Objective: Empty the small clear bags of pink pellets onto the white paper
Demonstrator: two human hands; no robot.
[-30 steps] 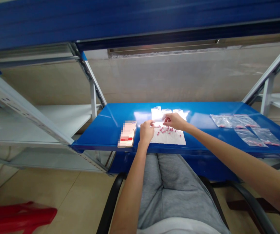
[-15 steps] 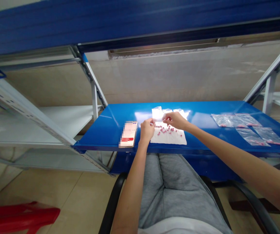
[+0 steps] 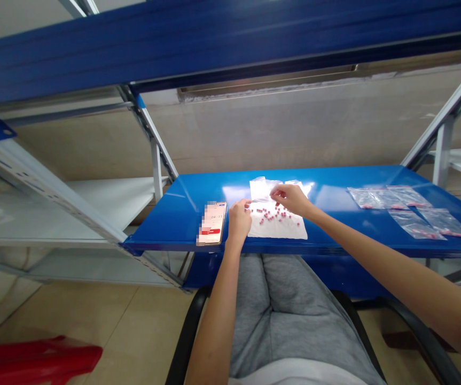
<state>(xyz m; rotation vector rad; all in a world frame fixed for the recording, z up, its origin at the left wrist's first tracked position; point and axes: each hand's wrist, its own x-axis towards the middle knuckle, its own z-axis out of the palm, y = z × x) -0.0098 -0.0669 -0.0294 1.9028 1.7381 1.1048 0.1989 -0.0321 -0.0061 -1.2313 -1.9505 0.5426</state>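
A small clear plastic bag [image 3: 260, 189] is raised at the back of a white paper sheet [image 3: 282, 231]. My right hand [image 3: 290, 198] pinches the bag's right side between thumb and fingers. My left hand [image 3: 239, 221] has its fingertips at the bag's lower left corner, though the grip there is hard to see. Several small pink beads [image 3: 272, 215] lie scattered on the paper just below my hands. Another clear bag [image 3: 294, 185] lies partly hidden behind my right hand.
A phone [image 3: 211, 223] with a pixelated screen lies left of the paper on the blue metal shelf [image 3: 166, 235]. Several clear bags holding pink beads [image 3: 410, 211] lie at the right. A red plastic object [image 3: 38, 361] sits on the tiled floor.
The clear bag's edge is lifted more between my fingers, and my right hand sits closer to the left one. The view has tilted slightly.
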